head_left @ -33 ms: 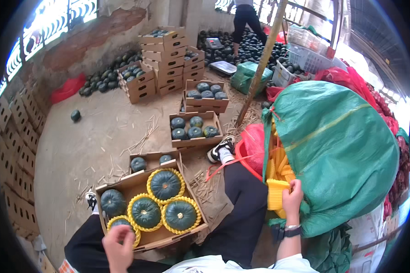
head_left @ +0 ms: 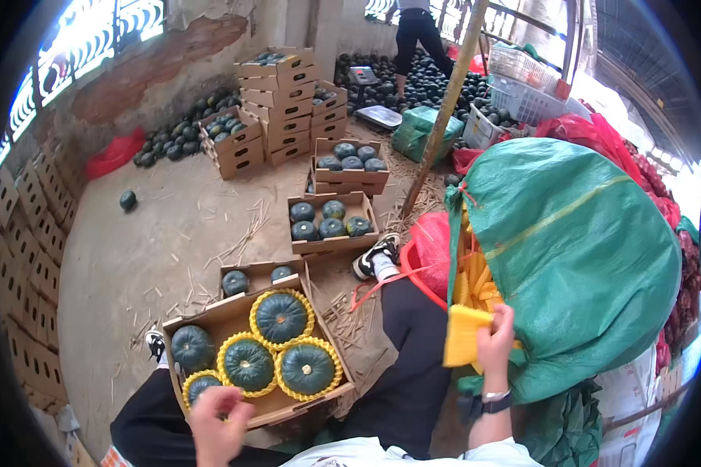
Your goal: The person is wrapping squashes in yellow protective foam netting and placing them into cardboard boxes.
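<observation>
My right hand [head_left: 496,342] grips a flattened yellow foam net sleeve [head_left: 466,336] beside the mouth of a big green woven sack [head_left: 576,241], where more yellow sleeves [head_left: 473,274] show. My left hand [head_left: 220,426], fingers loosely bent and nothing seen in them, hovers at the near edge of a cardboard box [head_left: 304,401]. It partly covers a dark green pumpkin in a yellow net [head_left: 202,384]. Three other netted pumpkins lie in the box: one at the back [head_left: 281,317], one in the middle [head_left: 250,364] and one at right [head_left: 308,368]. A bare pumpkin [head_left: 193,347] sits at its left.
Beyond are open boxes of pumpkins [head_left: 333,220] and stacked cartons [head_left: 276,109]. More cartons [head_left: 35,257] line the left wall. A slanting pole [head_left: 448,109] stands behind a red tub [head_left: 424,280]. Another person [head_left: 418,39] stands among heaped pumpkins at the back.
My right hand has drawn the yellow sleeve slightly left, away from the sack, and the sleeve has tilted. My left hand has shifted a little right, its fingers turned more toward the right.
</observation>
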`<state>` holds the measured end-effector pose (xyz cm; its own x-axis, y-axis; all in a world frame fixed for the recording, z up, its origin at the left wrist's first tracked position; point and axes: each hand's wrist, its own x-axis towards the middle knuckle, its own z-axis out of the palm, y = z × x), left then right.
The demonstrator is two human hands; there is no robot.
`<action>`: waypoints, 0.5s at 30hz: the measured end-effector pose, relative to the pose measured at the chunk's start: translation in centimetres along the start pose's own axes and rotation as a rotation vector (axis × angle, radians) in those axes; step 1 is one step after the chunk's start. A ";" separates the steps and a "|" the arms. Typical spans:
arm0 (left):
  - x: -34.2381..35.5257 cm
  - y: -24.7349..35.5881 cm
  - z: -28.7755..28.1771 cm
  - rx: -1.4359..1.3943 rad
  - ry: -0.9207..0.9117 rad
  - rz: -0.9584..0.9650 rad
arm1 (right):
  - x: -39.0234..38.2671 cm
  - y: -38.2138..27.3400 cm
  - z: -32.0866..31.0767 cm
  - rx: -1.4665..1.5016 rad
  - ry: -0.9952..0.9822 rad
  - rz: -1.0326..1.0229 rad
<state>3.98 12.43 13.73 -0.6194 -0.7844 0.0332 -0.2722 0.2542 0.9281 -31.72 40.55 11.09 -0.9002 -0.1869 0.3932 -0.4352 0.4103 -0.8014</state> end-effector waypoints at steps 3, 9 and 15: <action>0.0 4.8 6.0 -0.247 -0.270 0.267 | -5.5 -8.1 3.8 0.605 -0.438 -0.106; 0.9 4.7 3.4 0.102 -0.304 0.337 | -9.4 -13.9 10.8 0.744 -1.166 -0.008; 0.3 2.8 1.9 -0.077 -0.350 0.215 | -10.4 -15.4 12.7 0.500 -1.606 -0.189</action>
<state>1.64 13.99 15.68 -0.8728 -0.4748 0.1133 -0.0618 0.3377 0.9392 -15.75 24.83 13.63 0.1955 -0.9777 -0.0766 -0.2083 0.0349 -0.9774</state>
